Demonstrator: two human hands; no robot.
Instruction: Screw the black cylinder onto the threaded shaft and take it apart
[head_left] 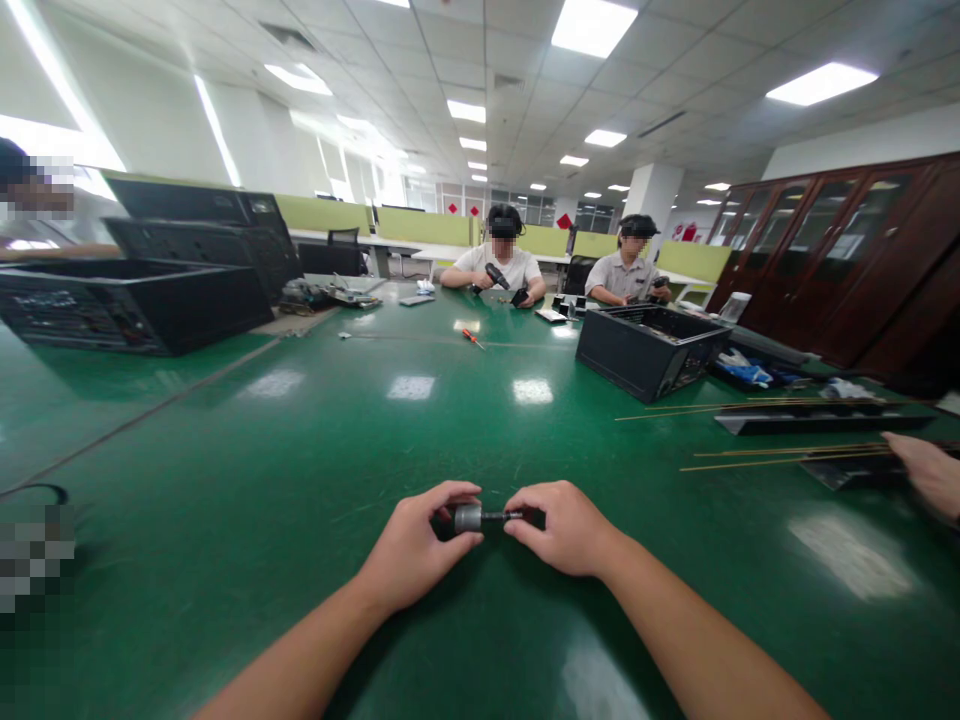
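Note:
Close in front of me, a short grey metal cylinder with a thin dark shaft (pixel 469 517) is held level just over the green table; its exact kind I cannot make out. My left hand (pixel 416 545) curls around the cylinder end, thumb and fingers on either side of it. Pinched between the thumb and fingers of my right hand (pixel 564 528) is the shaft's right end. The fingertips hide part of both ends.
The green table (pixel 337 430) spreads ahead. An orange screwdriver (pixel 472 338) lies further back. Black computer cases (pixel 649 350) stand right and left. Thin rods (pixel 780 460) and black metal strips lie at right, near another person's hand (pixel 926 470). Co-workers sit across.

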